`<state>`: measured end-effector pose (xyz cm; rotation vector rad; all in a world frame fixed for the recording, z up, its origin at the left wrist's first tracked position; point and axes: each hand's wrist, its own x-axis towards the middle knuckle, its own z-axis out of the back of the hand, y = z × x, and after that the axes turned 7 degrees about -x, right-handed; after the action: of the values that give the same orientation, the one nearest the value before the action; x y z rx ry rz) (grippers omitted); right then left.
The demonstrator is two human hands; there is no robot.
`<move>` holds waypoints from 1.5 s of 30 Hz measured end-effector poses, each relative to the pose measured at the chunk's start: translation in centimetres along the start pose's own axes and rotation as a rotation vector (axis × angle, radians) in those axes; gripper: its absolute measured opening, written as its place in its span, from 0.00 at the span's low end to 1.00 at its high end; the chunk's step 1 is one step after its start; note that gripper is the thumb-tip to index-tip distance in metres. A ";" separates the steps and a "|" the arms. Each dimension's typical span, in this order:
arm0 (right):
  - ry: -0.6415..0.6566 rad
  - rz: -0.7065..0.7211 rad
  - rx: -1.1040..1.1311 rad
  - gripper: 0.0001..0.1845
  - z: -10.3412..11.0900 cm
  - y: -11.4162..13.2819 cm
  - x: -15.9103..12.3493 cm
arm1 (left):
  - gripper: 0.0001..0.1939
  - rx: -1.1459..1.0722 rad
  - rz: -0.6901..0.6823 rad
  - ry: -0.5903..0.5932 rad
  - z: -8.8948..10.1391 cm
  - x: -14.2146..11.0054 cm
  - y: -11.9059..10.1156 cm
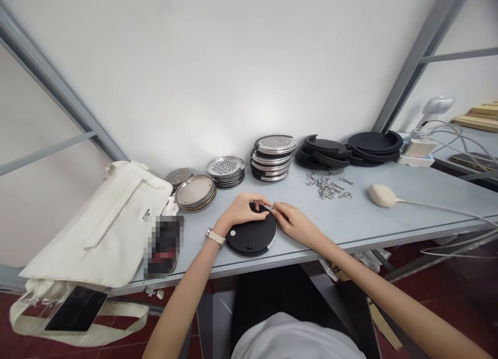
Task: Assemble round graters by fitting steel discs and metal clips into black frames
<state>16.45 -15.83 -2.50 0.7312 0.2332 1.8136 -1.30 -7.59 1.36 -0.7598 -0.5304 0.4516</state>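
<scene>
A round black disc (251,237) with a silvery rim along its right side lies near the table's front edge. It bears a small white dot and a dark knob. My left hand (246,211), with a watch at the wrist, curls its thumb and fingers around the disc's far edge. Between both hands' fingertips, at that edge, is a small metal piece (268,207). My right hand (293,223) is closed, its thumb and fingertips pinching this piece at the right. The fingers partly hide the piece, so its exact shape is unclear.
Behind stand stacks of perforated metal discs (225,167), plain metal discs (194,190), silver-and-black discs (274,159) and black round covers (373,146). Small metal clasps (327,188) lie loose near a cream corded mouse-shaped object (382,195). A white bag (112,229) rests at left beside a blurred phone (163,247).
</scene>
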 end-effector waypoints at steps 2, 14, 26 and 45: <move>-0.014 -0.017 -0.004 0.11 0.1 0.0 0.0 | 0.11 -0.003 -0.002 0.001 0.0 0.0 -0.1; -0.009 -0.034 0.027 0.12 0.3 -0.1 0.3 | 0.18 0.007 -0.008 -0.013 -0.1 0.0 0.0; 0.016 0.005 -0.027 0.16 -0.3 -0.1 0.7 | 0.14 0.085 -0.043 -0.019 0.0 0.0 -0.4; 0.022 0.012 -0.111 0.17 -0.2 0.1 0.8 | 0.14 0.078 -0.014 -0.015 0.0 0.0 -0.2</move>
<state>16.10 -15.05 -2.35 0.6367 0.1416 1.8309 -1.24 -7.78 1.52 -0.6784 -0.5292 0.4632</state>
